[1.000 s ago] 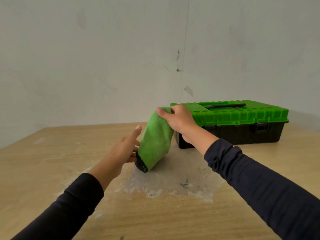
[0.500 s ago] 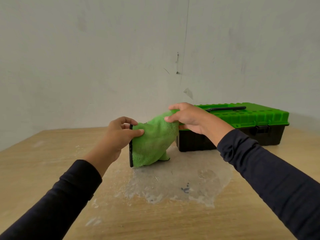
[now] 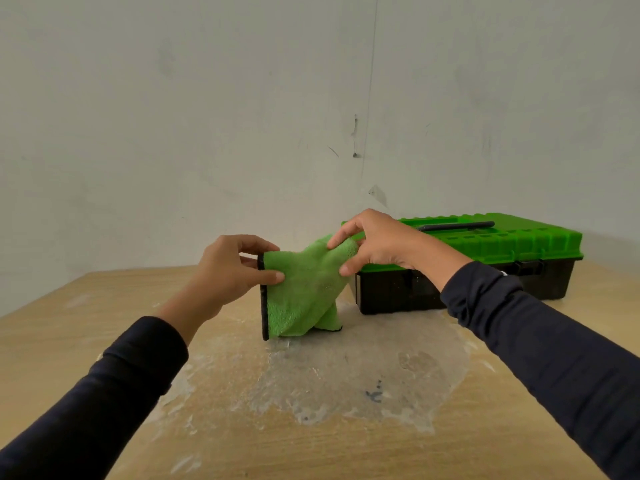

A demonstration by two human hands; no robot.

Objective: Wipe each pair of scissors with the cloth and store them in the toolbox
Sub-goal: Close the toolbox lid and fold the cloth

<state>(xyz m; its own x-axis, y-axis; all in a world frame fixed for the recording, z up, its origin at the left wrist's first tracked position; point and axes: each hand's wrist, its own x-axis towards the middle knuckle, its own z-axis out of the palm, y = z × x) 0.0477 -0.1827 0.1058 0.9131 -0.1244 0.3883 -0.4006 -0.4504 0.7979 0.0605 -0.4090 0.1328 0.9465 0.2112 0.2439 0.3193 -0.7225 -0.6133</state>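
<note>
A green cloth (image 3: 304,289) with a black hem hangs above the table between both hands. My left hand (image 3: 228,271) pinches its left edge between thumb and fingers. My right hand (image 3: 374,244) pinches its upper right corner. The lower end of the cloth hangs close to the tabletop. Behind my right hand stands the toolbox (image 3: 485,265), black with a green lid that is closed and a black handle on top. No scissors are in view.
The wooden table (image 3: 86,323) has a whitish worn patch (image 3: 346,375) in the middle with a small dark mark. A bare pale wall rises behind the table. The toolbox sits at the back right.
My left hand has risen from beside the cloth's lower end and taken hold of its left edge. The cloth is now stretched wider between both hands, and my right hand has shifted a little right.
</note>
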